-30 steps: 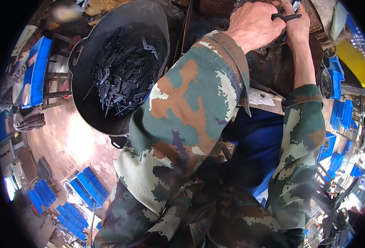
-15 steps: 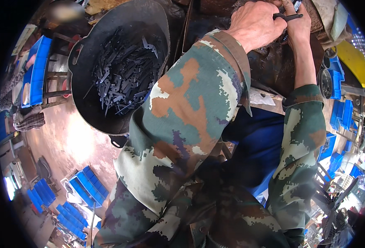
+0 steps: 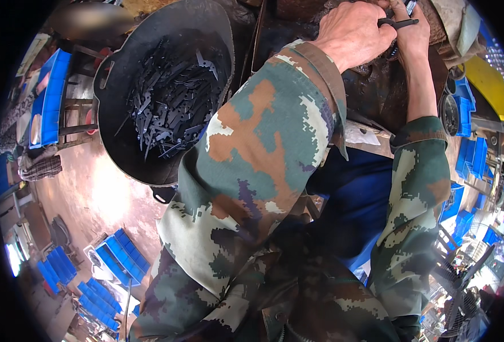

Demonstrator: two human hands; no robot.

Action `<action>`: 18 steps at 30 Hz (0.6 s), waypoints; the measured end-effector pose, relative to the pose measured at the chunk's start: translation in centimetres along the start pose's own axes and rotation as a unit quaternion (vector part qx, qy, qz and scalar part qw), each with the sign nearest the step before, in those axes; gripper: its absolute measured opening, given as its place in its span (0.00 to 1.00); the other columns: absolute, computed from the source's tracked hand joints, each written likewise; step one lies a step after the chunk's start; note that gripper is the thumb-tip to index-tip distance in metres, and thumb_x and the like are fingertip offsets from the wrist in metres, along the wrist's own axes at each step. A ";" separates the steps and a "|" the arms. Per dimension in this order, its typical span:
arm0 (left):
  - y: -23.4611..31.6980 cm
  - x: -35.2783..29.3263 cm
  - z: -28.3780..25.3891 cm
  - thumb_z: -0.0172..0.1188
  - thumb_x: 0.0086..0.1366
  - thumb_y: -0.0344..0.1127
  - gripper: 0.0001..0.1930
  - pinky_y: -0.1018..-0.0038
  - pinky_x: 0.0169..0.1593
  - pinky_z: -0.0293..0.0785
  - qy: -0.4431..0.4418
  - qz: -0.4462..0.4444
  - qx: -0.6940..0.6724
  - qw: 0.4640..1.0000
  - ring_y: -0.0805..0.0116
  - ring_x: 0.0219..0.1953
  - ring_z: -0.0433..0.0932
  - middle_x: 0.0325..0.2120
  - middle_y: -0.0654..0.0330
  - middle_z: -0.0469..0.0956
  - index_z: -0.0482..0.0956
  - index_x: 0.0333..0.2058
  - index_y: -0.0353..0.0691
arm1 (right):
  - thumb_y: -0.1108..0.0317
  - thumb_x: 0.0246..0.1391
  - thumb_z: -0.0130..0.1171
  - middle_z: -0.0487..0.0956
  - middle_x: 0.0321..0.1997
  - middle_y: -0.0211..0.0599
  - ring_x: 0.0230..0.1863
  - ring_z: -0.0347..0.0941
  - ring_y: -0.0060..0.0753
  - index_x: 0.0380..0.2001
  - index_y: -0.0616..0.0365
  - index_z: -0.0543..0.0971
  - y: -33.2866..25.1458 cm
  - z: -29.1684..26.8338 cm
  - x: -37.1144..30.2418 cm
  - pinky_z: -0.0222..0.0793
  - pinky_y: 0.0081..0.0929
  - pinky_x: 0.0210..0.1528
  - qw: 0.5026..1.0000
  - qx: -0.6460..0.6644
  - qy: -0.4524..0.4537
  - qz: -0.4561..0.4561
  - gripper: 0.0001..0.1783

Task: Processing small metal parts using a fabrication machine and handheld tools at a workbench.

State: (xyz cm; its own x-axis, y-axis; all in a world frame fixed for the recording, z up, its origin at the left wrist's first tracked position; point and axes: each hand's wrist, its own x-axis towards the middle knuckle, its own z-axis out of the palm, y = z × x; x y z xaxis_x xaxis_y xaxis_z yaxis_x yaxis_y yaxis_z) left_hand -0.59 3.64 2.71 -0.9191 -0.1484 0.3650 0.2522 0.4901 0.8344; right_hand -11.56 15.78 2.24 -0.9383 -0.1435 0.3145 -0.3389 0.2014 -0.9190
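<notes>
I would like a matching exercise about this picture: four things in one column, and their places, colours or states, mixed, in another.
1. Left hand
2. Small flat pieces
3. Large tub
4. Bins at lower left

A. Blue
B. Near the top edge, beside the right hand
C. Black, open at the top
D. Heaped inside the tub

Pairs: 1-B, 2-D, 3-C, 4-A
</notes>
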 end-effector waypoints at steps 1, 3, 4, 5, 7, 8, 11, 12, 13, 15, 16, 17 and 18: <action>0.0 0.0 0.0 0.56 0.61 0.41 0.15 0.50 0.44 0.72 0.002 0.000 0.006 1.000 0.36 0.40 0.77 0.33 0.36 0.78 0.77 0.34 0.32 | 0.62 0.62 0.59 0.76 0.27 0.26 0.24 0.68 0.18 0.34 0.53 0.75 0.0 -0.1 0.0 0.64 0.19 0.25 1.000 0.008 -0.001 0.004 0.08; 0.1 0.1 0.2 0.56 0.61 0.41 0.15 0.50 0.44 0.72 -0.001 0.001 0.003 1.000 0.36 0.40 0.77 0.33 0.36 0.78 0.77 0.34 0.32 | 0.62 0.62 0.59 0.76 0.27 0.26 0.24 0.68 0.18 0.34 0.53 0.75 0.1 -0.3 0.1 0.63 0.19 0.25 1.000 0.005 0.000 0.003 0.08; 0.1 0.1 0.1 0.56 0.61 0.41 0.15 0.50 0.44 0.72 -0.003 0.000 0.002 1.000 0.35 0.40 0.77 0.33 0.36 0.78 0.77 0.34 0.32 | 0.62 0.62 0.59 0.76 0.27 0.27 0.24 0.68 0.18 0.34 0.53 0.75 0.1 -0.1 0.1 0.63 0.19 0.25 1.000 0.006 -0.002 0.003 0.08; 0.0 0.1 0.1 0.56 0.61 0.41 0.15 0.50 0.44 0.72 -0.003 0.000 0.003 1.000 0.35 0.40 0.77 0.33 0.36 0.78 0.77 0.34 0.32 | 0.62 0.62 0.59 0.76 0.27 0.27 0.24 0.68 0.18 0.34 0.53 0.75 0.1 0.0 0.0 0.63 0.19 0.25 1.000 0.007 -0.002 0.003 0.08; -0.1 0.0 0.1 0.56 0.61 0.41 0.15 0.49 0.44 0.72 0.002 0.005 0.001 1.000 0.35 0.40 0.77 0.33 0.36 0.78 0.77 0.34 0.32 | 0.62 0.61 0.59 0.76 0.26 0.27 0.23 0.67 0.19 0.34 0.53 0.74 0.0 0.0 0.0 0.63 0.20 0.25 1.000 0.000 0.001 0.000 0.08; 0.0 0.1 0.1 0.56 0.61 0.41 0.15 0.49 0.44 0.72 0.002 0.005 0.000 1.000 0.35 0.40 0.77 0.33 0.36 0.78 0.77 0.34 0.32 | 0.62 0.61 0.59 0.76 0.26 0.27 0.23 0.67 0.19 0.34 0.53 0.74 -0.1 -0.1 0.0 0.63 0.20 0.25 1.000 0.000 0.001 0.000 0.08; 0.1 0.1 0.1 0.56 0.61 0.42 0.15 0.49 0.44 0.72 -0.007 -0.011 -0.001 1.000 0.35 0.40 0.77 0.33 0.35 0.78 0.76 0.33 0.32 | 0.62 0.61 0.59 0.76 0.26 0.27 0.23 0.67 0.19 0.34 0.53 0.74 -0.1 -0.2 0.0 0.63 0.20 0.25 1.000 -0.006 0.002 0.005 0.08; 0.1 0.1 0.1 0.56 0.61 0.42 0.15 0.49 0.44 0.72 -0.008 -0.011 -0.001 1.000 0.35 0.40 0.77 0.33 0.35 0.78 0.76 0.33 0.32 | 0.61 0.61 0.59 0.76 0.26 0.27 0.23 0.67 0.19 0.34 0.53 0.74 0.0 -0.2 0.1 0.63 0.20 0.25 1.000 -0.005 0.001 0.006 0.09; 0.2 0.1 0.1 0.56 0.61 0.42 0.15 0.49 0.44 0.72 -0.009 -0.010 -0.002 1.000 0.35 0.40 0.77 0.33 0.35 0.78 0.76 0.33 0.32 | 0.61 0.61 0.59 0.76 0.27 0.27 0.24 0.67 0.19 0.34 0.53 0.74 0.0 -0.2 0.1 0.63 0.20 0.25 1.000 -0.003 0.001 0.007 0.09; 0.2 0.0 0.0 0.56 0.61 0.42 0.15 0.49 0.44 0.72 -0.011 -0.013 -0.003 1.000 0.35 0.40 0.77 0.33 0.35 0.78 0.76 0.33 0.32 | 0.61 0.62 0.59 0.76 0.26 0.27 0.24 0.68 0.19 0.34 0.53 0.74 0.2 -0.2 0.1 0.63 0.20 0.25 1.000 -0.010 0.002 0.003 0.09; 0.1 0.0 0.1 0.56 0.61 0.42 0.15 0.50 0.44 0.72 -0.012 -0.015 -0.004 1.000 0.35 0.40 0.77 0.33 0.35 0.78 0.76 0.33 0.32 | 0.61 0.62 0.59 0.76 0.26 0.27 0.24 0.68 0.19 0.34 0.54 0.74 0.1 -0.1 0.1 0.63 0.20 0.25 1.000 -0.017 0.002 -0.001 0.09; 0.0 0.0 0.1 0.56 0.61 0.42 0.15 0.50 0.44 0.72 -0.012 -0.016 -0.003 1.000 0.35 0.40 0.77 0.33 0.35 0.78 0.76 0.33 0.32 | 0.61 0.62 0.59 0.76 0.26 0.27 0.24 0.68 0.19 0.34 0.54 0.74 0.0 -0.1 0.0 0.63 0.20 0.25 1.000 -0.017 0.002 -0.001 0.09; -0.1 0.1 0.1 0.56 0.61 0.42 0.15 0.50 0.44 0.72 -0.007 -0.008 0.000 1.000 0.35 0.40 0.77 0.33 0.35 0.78 0.77 0.34 0.32 | 0.62 0.62 0.59 0.76 0.26 0.27 0.24 0.68 0.19 0.34 0.54 0.74 -0.1 0.0 0.0 0.64 0.20 0.25 1.000 -0.016 0.002 0.001 0.09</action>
State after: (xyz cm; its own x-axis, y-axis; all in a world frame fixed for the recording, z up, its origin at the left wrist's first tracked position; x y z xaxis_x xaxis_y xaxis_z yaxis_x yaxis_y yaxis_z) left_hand -0.72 3.72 2.63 -0.9272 -0.1452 0.3453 0.2368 0.4871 0.8407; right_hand -11.51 15.76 2.35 -0.9396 -0.1383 0.3131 -0.3381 0.2331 -0.9118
